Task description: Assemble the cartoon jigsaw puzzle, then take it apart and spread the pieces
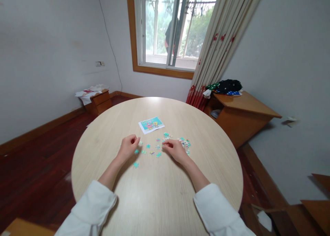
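Observation:
My left hand (129, 148) is curled above the table, thumb and fingers drawn together; whatever they may hold is hidden. Across from it, my right hand (176, 150) pinches with its fingertips pointing left, and anything between them is too small to make out. Loose jigsaw puzzle pieces lie between the hands, among them a teal piece (158, 154) and a smaller teal piece (148, 146). Another teal piece (135, 165) sits nearer to me, below my left hand. A pile of puzzle pieces (187, 143) spreads behind and beside my right hand, which partly covers it.
A picture card (151, 125) with cartoon figures lies beyond the hands on the round wooden table (154, 201). Low wooden cabinets stand left (101, 100) and right (247, 109), with cloths on top. A window (177, 26) and curtain (221, 36) are behind.

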Demonstrator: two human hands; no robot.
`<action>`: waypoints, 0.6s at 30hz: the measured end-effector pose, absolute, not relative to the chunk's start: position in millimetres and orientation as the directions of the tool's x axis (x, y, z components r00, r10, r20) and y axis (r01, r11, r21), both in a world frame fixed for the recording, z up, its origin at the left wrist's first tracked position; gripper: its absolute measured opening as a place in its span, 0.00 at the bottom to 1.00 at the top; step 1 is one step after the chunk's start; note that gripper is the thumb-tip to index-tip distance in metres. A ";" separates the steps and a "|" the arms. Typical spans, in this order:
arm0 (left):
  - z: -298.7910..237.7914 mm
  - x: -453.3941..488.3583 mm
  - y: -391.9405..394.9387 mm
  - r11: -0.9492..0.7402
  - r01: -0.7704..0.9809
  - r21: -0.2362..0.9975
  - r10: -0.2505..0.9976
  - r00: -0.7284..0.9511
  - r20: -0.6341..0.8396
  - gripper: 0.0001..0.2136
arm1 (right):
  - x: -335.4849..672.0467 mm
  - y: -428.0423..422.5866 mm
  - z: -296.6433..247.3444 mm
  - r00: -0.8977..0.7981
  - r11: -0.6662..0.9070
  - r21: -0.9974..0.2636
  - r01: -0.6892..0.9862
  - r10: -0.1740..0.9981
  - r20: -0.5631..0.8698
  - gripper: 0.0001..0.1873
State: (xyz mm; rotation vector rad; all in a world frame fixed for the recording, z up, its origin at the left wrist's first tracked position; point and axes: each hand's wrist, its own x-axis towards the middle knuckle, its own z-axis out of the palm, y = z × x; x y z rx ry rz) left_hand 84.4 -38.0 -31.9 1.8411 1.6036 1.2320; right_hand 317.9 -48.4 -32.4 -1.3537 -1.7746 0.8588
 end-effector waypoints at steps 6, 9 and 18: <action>-35.1 83.0 -36.3 -0.265 0.589 0.763 0.934 -0.041 0.356 0.16 | 288.2 -75.8 -28.7 -0.506 0.104 -0.964 0.245 0.862 -0.036 0.06; -34.6 83.2 -36.7 -0.262 0.584 0.768 0.937 -0.038 0.349 0.16 | 278.9 -84.8 -25.3 -0.553 0.150 -0.928 0.342 0.831 -0.070 0.06; -31.5 84.8 -38.2 -0.262 0.567 0.781 0.938 -0.042 0.345 0.16 | 267.9 -92.5 -20.8 -0.515 0.288 -0.789 0.543 0.856 -0.042 0.07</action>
